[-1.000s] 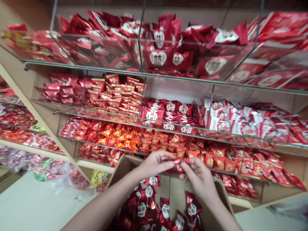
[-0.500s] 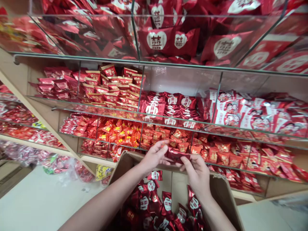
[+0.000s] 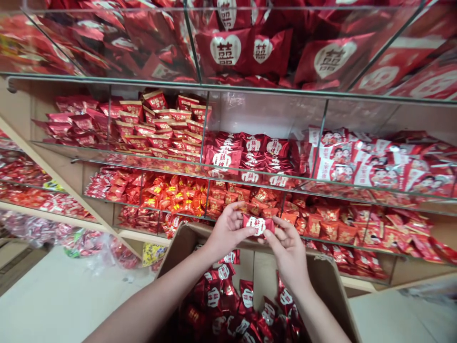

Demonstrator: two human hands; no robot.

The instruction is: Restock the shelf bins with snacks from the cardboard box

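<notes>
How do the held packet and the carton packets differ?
The held packet is in the left hand and right hand; the carton packets lie loose in the carton. The held packet is single, crosswise; the carton packets are many, at mixed angles. Shared: red wrappers, most with white patches.

from my station i find the mouth of the cardboard box (image 3: pixel 326 281) open from above between the two forearms; inside it, loose packets (image 3: pixel 228 300) crowd the near part, while bare cardboard shows toward the far side; the left hand (image 3: pixel 226 233) and right hand (image 3: pixel 289 250), bridged by a small red packet (image 3: pixel 257 225), obstruct my view of the far rim's middle; on the middle shelf i record a gap above the dark red packets (image 3: pixel 253 144), limited overhead by the upper glass shelf (image 3: pixel 232 89), sideways by upright dividers (image 3: pixel 320 138), and in front by a low glass strip (image 3: pixel 171 170).
</notes>
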